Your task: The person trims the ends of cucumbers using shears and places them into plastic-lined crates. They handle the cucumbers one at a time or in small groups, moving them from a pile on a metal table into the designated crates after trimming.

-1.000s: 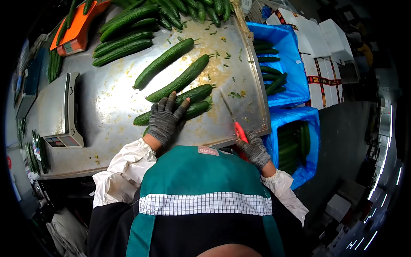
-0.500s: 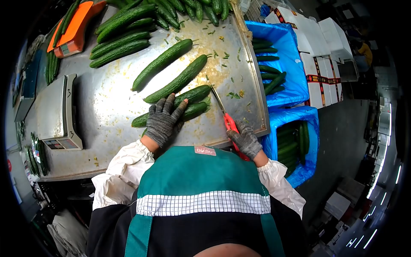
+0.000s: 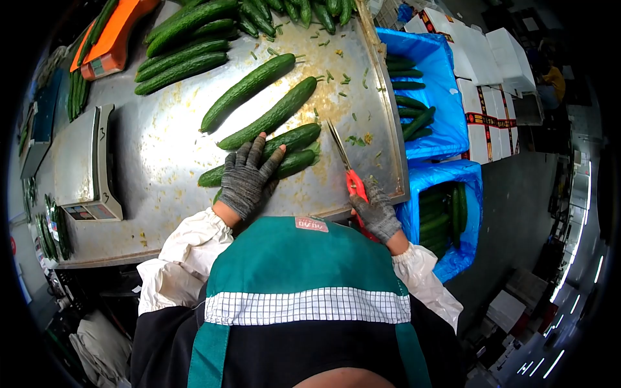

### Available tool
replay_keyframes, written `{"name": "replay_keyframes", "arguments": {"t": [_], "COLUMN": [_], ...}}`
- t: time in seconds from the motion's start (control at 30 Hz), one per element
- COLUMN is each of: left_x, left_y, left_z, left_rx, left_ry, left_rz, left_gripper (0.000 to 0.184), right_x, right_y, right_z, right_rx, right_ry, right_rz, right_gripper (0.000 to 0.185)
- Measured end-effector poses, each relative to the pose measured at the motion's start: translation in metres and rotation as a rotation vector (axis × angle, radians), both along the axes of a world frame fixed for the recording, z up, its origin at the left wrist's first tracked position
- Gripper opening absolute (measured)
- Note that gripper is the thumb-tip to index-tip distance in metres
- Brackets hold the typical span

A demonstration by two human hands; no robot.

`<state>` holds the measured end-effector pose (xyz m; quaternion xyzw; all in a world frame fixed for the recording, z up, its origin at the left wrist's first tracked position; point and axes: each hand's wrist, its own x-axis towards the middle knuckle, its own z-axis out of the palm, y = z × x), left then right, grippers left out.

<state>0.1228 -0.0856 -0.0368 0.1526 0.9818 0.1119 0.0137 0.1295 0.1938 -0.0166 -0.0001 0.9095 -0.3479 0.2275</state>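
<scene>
My left hand (image 3: pixel 246 179), in a grey glove with bare fingertips, lies with spread fingers over two cucumbers, the upper cucumber (image 3: pixel 299 137) and the lower cucumber (image 3: pixel 294 164). Part of both is hidden under it. My right hand (image 3: pixel 376 212), gloved too, is closed around the red handles of a pair of scissors (image 3: pixel 353 182). Their blades point up the table, to the right of the cucumber ends and apart from them. Beyond my left fingers, two more cucumbers lie slanted: a nearer cucumber (image 3: pixel 272 118) and a farther cucumber (image 3: pixel 247 92).
Small green trimmings (image 3: pixel 346 79) dot the metal table (image 3: pixel 155 161). A cucumber pile (image 3: pixel 187 61) lies at the back. Scales stand leftward: a pale scale (image 3: pixel 81 161) and an orange one (image 3: pixel 116 39). Blue-lined crates (image 3: pixel 446 110) with cucumbers adjoin the right edge, beside white boxes (image 3: pixel 482 116).
My right hand and the scissors have shifted slightly right, taking the blades away from the cucumber ends. My left hand stays on the same two cucumbers.
</scene>
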Motion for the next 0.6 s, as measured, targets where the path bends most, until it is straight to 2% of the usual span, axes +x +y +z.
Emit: {"name": "replay_keyframes", "arguments": {"t": [0.07,0.1,0.17,0.27,0.6], "left_x": [0.001,0.001,0.002,0.002,0.004], "left_y": [0.001,0.001,0.000,0.002,0.001], "left_z": [-0.001,-0.003,-0.007,-0.003,-0.009], "left_rx": [0.056,0.059,0.050,0.051,0.017], "left_ry": [0.116,0.113,0.176,0.150,0.146], "left_rz": [-0.012,-0.012,-0.046,-0.037,-0.034], "left_gripper": [0.063,0.063,0.055,0.051,0.052], "right_x": [0.013,0.016,0.019,0.033,0.032], "right_y": [0.017,0.020,0.020,0.021,0.000], "right_z": [0.002,0.012,0.042,0.040,0.029], "right_rx": [0.202,0.204,0.150,0.072,0.062], "right_ry": [0.195,0.191,-0.131,-0.077,-0.069], "right_rz": [0.167,0.168,0.158,0.160,0.164], "right_gripper": [0.034,0.034,0.035,0.035,0.032]}}
